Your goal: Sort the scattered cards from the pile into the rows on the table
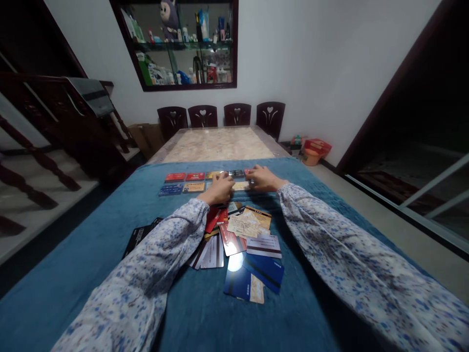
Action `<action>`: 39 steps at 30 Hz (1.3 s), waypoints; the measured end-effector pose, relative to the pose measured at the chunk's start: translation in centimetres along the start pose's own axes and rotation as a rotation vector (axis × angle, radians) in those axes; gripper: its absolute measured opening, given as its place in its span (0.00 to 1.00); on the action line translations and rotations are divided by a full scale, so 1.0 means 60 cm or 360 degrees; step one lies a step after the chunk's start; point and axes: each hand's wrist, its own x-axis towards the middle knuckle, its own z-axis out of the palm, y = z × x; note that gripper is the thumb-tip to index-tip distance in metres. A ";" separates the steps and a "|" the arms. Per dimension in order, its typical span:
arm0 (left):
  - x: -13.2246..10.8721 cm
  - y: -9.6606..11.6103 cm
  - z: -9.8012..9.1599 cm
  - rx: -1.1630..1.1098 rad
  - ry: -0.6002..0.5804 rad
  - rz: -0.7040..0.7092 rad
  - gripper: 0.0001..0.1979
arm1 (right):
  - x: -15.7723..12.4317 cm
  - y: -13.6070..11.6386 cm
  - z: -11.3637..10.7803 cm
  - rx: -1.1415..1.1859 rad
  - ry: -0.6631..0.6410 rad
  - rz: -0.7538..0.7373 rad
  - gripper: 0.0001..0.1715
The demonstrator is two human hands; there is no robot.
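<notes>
Between my hands, in the near row of cards, lies a pale yellow card (241, 186). My left hand (220, 188) is closed at its left end, fingers curled, partly hiding the cards behind. At the right end, my right hand (262, 179) closes with its fingertips on the same card. Two rows of cards run across the cloth, among them a red card (175, 177), a dark blue card (171, 189) and an orange card (194, 187). Closer to me is a loose, overlapping heap with a blue card (264, 270), a silver card (264, 245) and a cream card (243, 225).
A blue cloth (110, 254) covers the near part of the long marble-topped table (220, 143). Black cards (137, 238) lie beside my left forearm. Several dark chairs (237, 115) stand at the far end. A red and orange container (314, 150) is on the floor at right.
</notes>
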 end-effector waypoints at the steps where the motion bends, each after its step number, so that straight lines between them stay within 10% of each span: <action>1: -0.007 0.003 -0.002 -0.0001 0.0007 0.0007 0.16 | -0.006 -0.004 -0.002 0.0001 0.0049 0.0005 0.13; 22: -0.157 0.052 0.006 -0.0158 0.0324 0.0156 0.18 | -0.123 -0.073 0.033 0.0197 0.0583 -0.0206 0.11; 39: -0.191 0.081 0.007 -0.0357 0.0201 0.0258 0.12 | -0.182 -0.109 0.044 0.0303 0.0710 -0.0369 0.14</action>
